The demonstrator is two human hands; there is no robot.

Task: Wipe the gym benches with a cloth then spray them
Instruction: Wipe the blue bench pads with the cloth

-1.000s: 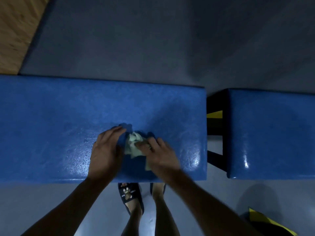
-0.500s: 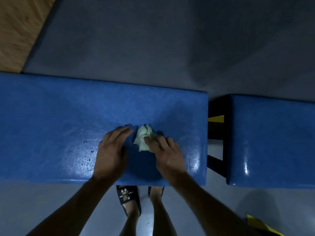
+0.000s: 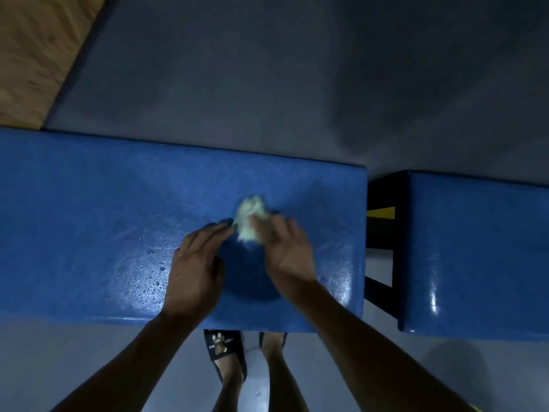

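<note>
My right hand [image 3: 286, 251] presses cloth [image 3: 251, 217] flat-fingered mid bench [image 3: 89, 218], toward its right end. My left hand [image 3: 194, 267] flat on pad, grasping nothing. Risks: small wad slips from fingers; droplets near left hand missed; second bench [image 3: 475, 248] skipped.

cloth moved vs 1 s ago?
Yes. The cloth under the right hand has slid away from the person, toward the bench's far edge.

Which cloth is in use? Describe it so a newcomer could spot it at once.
Find the long blue bench across the middle. Near its right end, a crumpled cloth lies under the right hand. It is the only pale thing on the blue top.
</note>
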